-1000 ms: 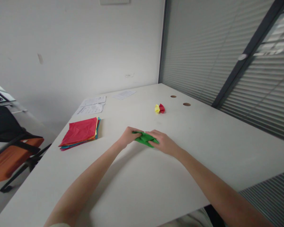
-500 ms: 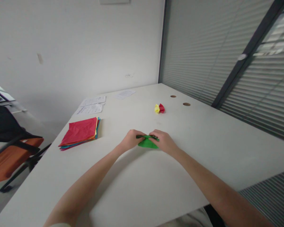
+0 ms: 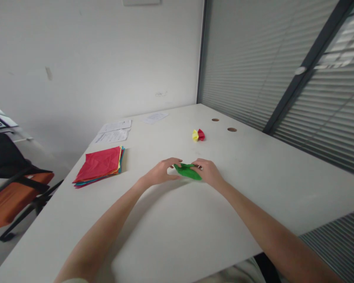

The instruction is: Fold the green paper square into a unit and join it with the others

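Observation:
A folded piece of green paper (image 3: 188, 171) lies on the white table (image 3: 171, 228), between my two hands. My right hand (image 3: 210, 172) pinches its right end, fingers closed on the paper. My left hand (image 3: 162, 171) sits just left of it, fingers curved and slightly apart, the fingertips at the paper's left tip. Whether the left hand grips the paper I cannot tell.
A stack of coloured paper sheets (image 3: 100, 164), red on top, lies at the left. A small yellow and red folded paper piece (image 3: 198, 135) rests farther back. White printed sheets (image 3: 114, 132) lie near the wall. Two round holes (image 3: 231, 129) are in the tabletop. An orange chair (image 3: 8, 188) stands at the left.
Both hands shifted slightly away from me with the green paper. The left hand loosened from its pinch and its fingers spread. The paper now lies flatter and tilted to the right.

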{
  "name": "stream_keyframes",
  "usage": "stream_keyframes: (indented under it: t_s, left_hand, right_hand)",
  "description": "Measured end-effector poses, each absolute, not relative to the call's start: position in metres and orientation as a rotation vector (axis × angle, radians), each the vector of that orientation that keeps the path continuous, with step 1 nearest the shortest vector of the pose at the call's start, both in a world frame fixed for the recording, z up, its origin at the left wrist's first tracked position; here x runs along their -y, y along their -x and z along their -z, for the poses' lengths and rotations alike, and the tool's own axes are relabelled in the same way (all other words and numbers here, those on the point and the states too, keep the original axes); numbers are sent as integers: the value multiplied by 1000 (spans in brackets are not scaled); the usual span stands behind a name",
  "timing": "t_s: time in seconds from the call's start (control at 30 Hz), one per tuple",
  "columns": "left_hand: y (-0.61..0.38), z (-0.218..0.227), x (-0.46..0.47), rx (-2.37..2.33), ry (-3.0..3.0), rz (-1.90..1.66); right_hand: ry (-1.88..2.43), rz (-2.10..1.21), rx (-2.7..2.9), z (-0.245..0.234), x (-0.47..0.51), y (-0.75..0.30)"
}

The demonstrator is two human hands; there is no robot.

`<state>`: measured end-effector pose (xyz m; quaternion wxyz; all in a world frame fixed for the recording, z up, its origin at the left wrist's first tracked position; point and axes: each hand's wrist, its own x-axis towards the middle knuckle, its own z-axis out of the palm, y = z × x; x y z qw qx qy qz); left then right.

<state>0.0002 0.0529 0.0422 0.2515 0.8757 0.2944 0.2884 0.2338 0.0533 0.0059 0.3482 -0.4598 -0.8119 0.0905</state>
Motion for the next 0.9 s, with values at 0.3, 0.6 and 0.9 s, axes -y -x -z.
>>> stream_keyframes:
  t_s: [0.3, 0.6, 0.9]
  left_hand:
    - [5, 6, -74, -839, -2707, -656]
    - [7, 14, -76, -806, -2882, -642]
    - [8, 17, -76, -914, -2852, -685]
  right_hand:
    - [1189, -310, 2169, 17, -66, -231]
    - [1185, -442, 2139, 25, -74, -234]
    - [1184, -536, 2068, 25, -85, -234]
